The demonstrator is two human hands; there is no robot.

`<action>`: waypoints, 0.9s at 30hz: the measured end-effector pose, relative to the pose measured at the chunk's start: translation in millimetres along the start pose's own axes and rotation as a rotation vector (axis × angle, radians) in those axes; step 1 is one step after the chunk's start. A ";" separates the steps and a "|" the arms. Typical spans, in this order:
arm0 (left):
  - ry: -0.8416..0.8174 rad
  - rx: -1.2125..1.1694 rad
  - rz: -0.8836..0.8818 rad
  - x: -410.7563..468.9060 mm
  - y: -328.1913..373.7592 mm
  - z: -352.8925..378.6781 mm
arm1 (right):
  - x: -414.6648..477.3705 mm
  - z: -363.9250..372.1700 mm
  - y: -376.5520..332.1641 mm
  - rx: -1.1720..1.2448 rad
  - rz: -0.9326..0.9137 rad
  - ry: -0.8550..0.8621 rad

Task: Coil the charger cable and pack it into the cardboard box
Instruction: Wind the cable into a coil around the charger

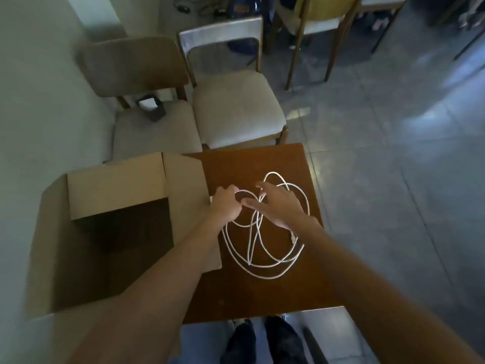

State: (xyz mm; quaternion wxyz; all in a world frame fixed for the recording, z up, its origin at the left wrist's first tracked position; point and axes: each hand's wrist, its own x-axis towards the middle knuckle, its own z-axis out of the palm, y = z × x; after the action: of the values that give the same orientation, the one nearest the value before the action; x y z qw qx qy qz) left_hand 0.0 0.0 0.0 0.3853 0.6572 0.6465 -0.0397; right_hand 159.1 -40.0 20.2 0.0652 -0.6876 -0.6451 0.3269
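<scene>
A white charger cable lies in loose tangled loops on the brown wooden table. My left hand is closed around one end of the cable, near the box's right flap. My right hand hovers over the loops with fingers spread, thumb and forefinger close to a strand. An open cardboard box stands at the left of the table, flaps out, its inside dark and apparently empty.
Two cushioned chairs stand just beyond the table's far edge; a small dark object rests on the left one. A wall runs along the left. Tiled floor lies to the right. My feet show below the table's near edge.
</scene>
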 end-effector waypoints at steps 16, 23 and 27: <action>-0.061 0.808 0.259 25.2 -58.5 9.9 | 27.3 63.4 6.0 -0.008 -0.080 -0.245; -0.055 0.369 0.342 22.6 -39.9 -18.1 | 23.9 51.0 -2.6 0.110 -0.026 -0.316; -0.006 -0.042 0.215 15.1 -24.8 -43.8 | 17.4 30.7 -21.5 0.116 -0.040 -0.382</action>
State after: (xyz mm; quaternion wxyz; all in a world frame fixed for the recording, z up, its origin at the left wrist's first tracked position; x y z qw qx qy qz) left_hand -38.9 33.5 11.1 0.4031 0.7145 0.5717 0.0136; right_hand 123.7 -30.6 1.0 -0.0124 -0.5953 -0.6392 0.4868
